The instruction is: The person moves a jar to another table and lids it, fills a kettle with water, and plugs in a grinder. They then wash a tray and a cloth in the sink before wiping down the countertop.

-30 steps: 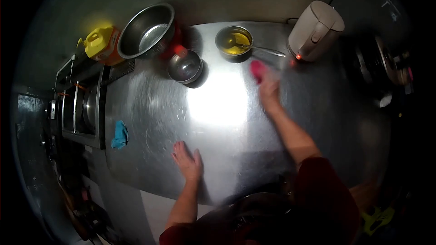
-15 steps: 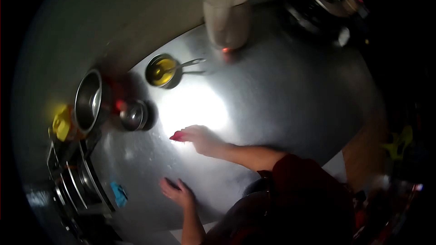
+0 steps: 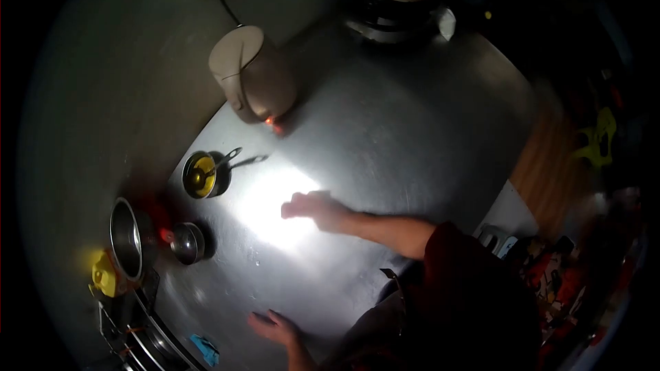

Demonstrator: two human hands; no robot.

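My right hand (image 3: 322, 211) is closed over the brightly lit patch of the metal table (image 3: 385, 144). At its fingertips is a reddish bit of cloth (image 3: 286, 211), mostly hidden by the hand and glare. Nearer my body, my left hand (image 3: 273, 328) hovers over or rests on the table, fingers apart and holding nothing. A small blue cloth (image 3: 205, 349) lies crumpled to its left. Beyond my right hand stands a small metal bowl (image 3: 185, 180) of yellow liquid, with a spoon (image 3: 225, 159) leaning in it.
At the left are a steel pot (image 3: 127, 240), a small metal bowl (image 3: 187, 243), a yellow-topped container (image 3: 104, 275) and a rack (image 3: 148, 343). A pale lidded appliance (image 3: 265, 82) glows red at its base by the wall. A dark cooker (image 3: 392, 3) stands at the back.
The view has turned, so the table's things sit lower and further left. My right hand's cloth was plainly visible before and is now barely seen. My left hand stays open.
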